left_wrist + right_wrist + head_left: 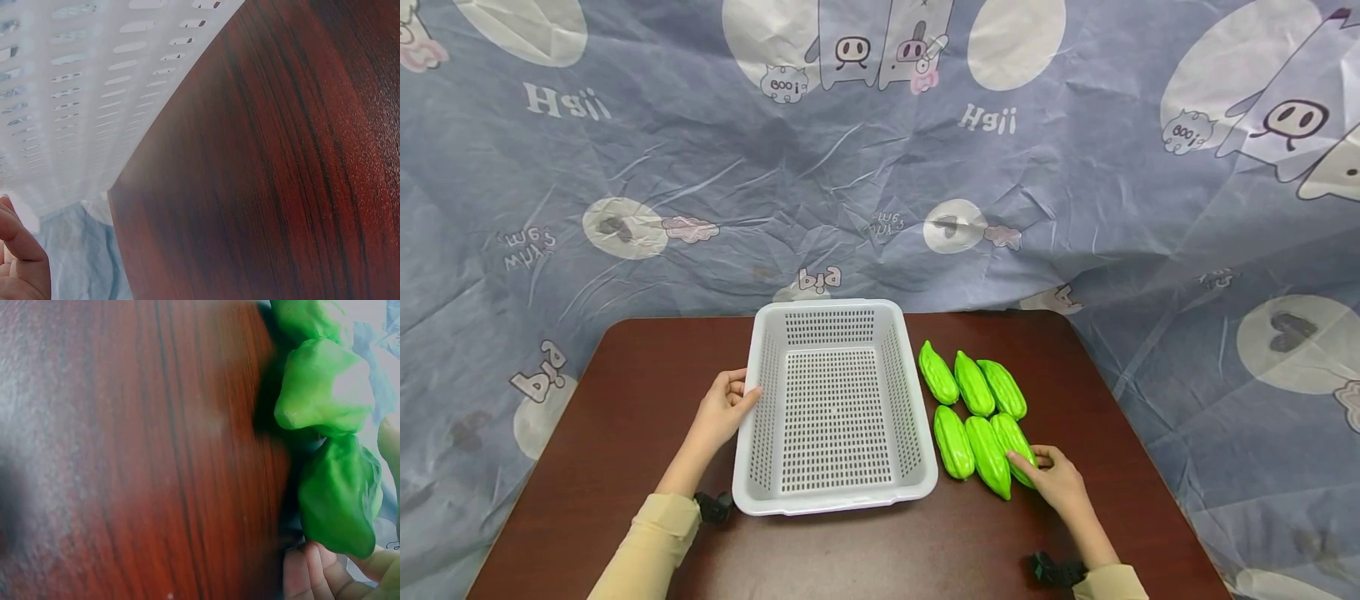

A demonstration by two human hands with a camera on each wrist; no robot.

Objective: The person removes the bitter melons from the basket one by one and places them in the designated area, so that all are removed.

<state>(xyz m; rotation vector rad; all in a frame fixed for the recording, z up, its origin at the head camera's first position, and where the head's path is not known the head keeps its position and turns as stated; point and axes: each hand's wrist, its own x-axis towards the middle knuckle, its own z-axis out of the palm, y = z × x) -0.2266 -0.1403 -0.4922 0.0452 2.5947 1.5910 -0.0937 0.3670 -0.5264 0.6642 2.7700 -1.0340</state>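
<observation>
A light grey plastic basket (835, 505) with slotted walls stands on the table, its inside bare. On its left rim my left hand (724, 408) has the thumb over the edge and the fingers outside, gripping it. The left wrist view shows the slotted basket wall (87, 106) and part of the curled hand (25, 262). Several bright green bitter melons (975, 385) lie in two rows right of the basket. My right hand (1058, 482) holds the nearest-right bitter melon (1011, 435) between thumb and fingers. In the right wrist view, that bitter melon (340, 500) sits against the fingers.
The dark reddish-brown wooden table (820, 558) has its far edge against a hanging blue-grey cloth (850, 167) with cartoon prints. Black straps with small devices (715, 507) are on both wrists. Two other bitter melons lie close beside the held one in the near row.
</observation>
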